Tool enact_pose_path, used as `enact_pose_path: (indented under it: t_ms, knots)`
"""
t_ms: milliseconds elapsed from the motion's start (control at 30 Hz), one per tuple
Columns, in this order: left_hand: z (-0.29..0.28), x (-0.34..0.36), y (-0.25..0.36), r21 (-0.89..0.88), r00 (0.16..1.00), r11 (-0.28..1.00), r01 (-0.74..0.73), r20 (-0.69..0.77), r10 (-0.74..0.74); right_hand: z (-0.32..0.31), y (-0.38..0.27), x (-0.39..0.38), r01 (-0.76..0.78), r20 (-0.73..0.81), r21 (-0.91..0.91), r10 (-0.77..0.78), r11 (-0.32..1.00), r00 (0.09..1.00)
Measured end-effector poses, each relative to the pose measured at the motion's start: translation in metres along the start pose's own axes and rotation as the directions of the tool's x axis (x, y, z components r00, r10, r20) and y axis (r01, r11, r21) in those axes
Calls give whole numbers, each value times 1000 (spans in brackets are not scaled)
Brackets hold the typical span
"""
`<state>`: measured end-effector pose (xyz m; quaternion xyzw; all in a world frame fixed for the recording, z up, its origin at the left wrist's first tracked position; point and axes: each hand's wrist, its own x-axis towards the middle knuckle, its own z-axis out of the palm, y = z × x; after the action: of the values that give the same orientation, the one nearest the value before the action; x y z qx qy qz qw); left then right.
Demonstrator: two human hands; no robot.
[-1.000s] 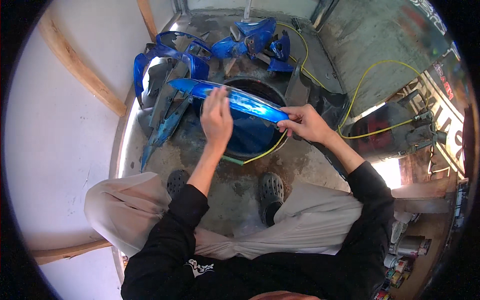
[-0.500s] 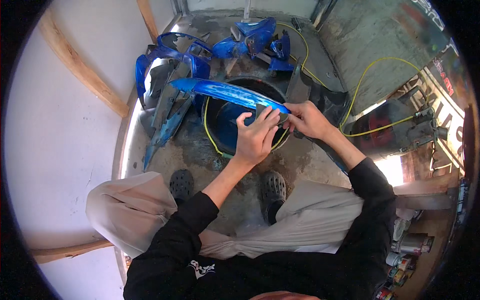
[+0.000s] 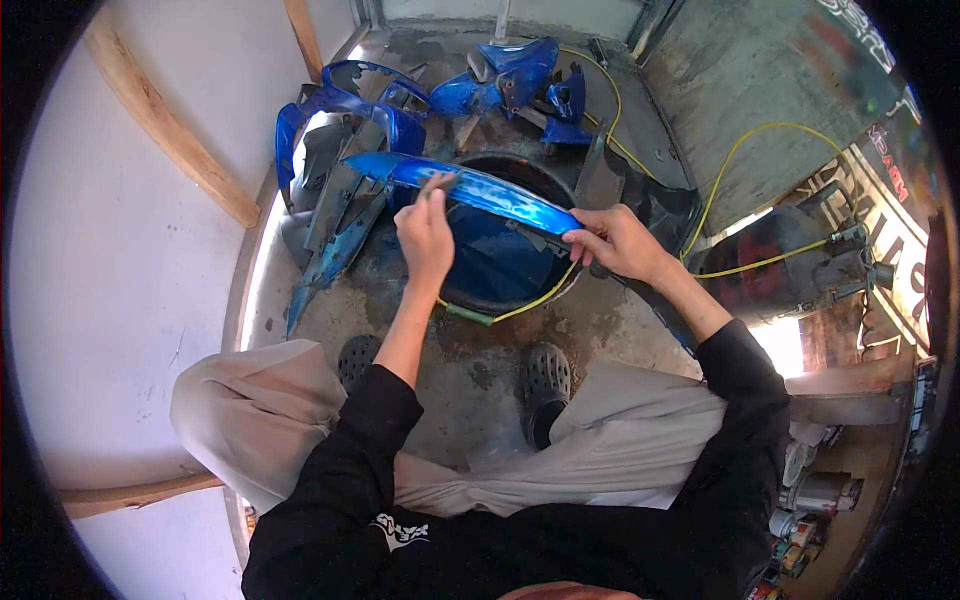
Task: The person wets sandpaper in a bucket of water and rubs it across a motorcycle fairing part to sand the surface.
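A long, narrow blue motorcycle fairing panel, glossy with pale scuffed patches, stretches over a round black tub of dark water. My right hand grips the panel's right end, thumb below and fingers on top. Against the panel's left-middle part, my left hand is closed on a small dark grey sheet that looks like sandpaper. Its fingers hide most of that sheet. The panel's left tip reaches over other scuffed parts on the floor.
Several blue body panels lie at the back, and a dark blue-grey panel rests at left. A yellow hose runs to a dark red tank at right. Cans fill a shelf lower right.
My left hand has slid left along the panel with the dark sheet, from near my right hand to the left-middle part. The right hand keeps its hold.
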<state>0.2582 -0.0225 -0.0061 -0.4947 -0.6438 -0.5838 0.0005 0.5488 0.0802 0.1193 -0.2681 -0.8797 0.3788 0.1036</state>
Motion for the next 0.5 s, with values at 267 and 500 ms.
enact_pose_path:
  t_ms: [267,500]
  knots:
    - [41,-48,82,-468,956,877,-114,189,225,-6,17,-4,-62,38,42,60,997,997]
    - [-9,2,-7,-322,963,907,270,70,-262,-4,13,1,-65,26,102,62,993,998]
